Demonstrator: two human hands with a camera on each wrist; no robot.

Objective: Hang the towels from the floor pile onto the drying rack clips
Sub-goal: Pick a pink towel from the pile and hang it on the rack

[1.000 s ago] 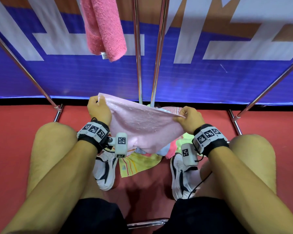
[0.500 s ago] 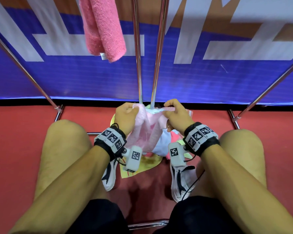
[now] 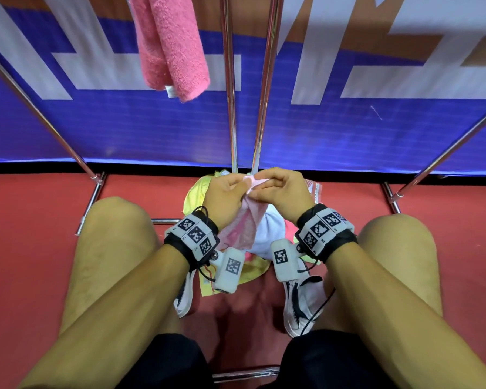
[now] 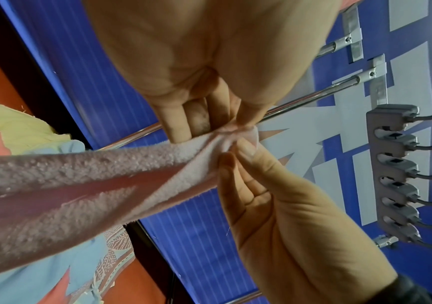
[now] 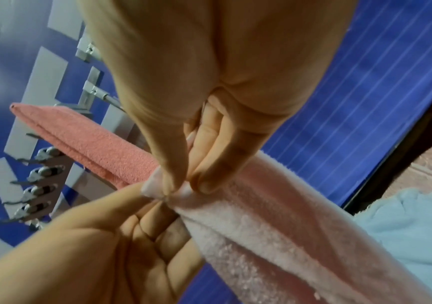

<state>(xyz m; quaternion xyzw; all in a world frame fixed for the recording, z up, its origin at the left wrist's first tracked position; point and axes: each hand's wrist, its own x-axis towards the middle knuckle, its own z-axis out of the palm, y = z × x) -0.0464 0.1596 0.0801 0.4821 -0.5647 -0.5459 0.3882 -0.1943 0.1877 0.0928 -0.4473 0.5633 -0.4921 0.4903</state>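
My two hands meet over the floor pile, just in front of the rack's centre poles. The left hand (image 3: 237, 189) and the right hand (image 3: 264, 189) both pinch the top corners of a pale pink towel (image 3: 244, 226), brought together so the towel hangs folded between my knees. In the left wrist view the towel (image 4: 79, 181) runs off to the left from the pinch. The right wrist view shows the towel (image 5: 274, 216) under thumb and fingers. A darker pink towel (image 3: 171, 46) hangs from the rack. The grey clip bar (image 4: 396, 174) has several empty clips.
The pile holds a yellow towel (image 3: 197, 192), a light blue one (image 3: 264, 237) and others. Two chrome upright poles (image 3: 230, 108) rise just behind my hands, with slanted rack legs (image 3: 40, 113) at left and right. My shoes (image 3: 300, 310) flank the pile on the red floor.
One second ago my hands held the pale pink towel stretched wide. They have since swung together at the middle, and the towel now hangs folded in half from the joined corners.
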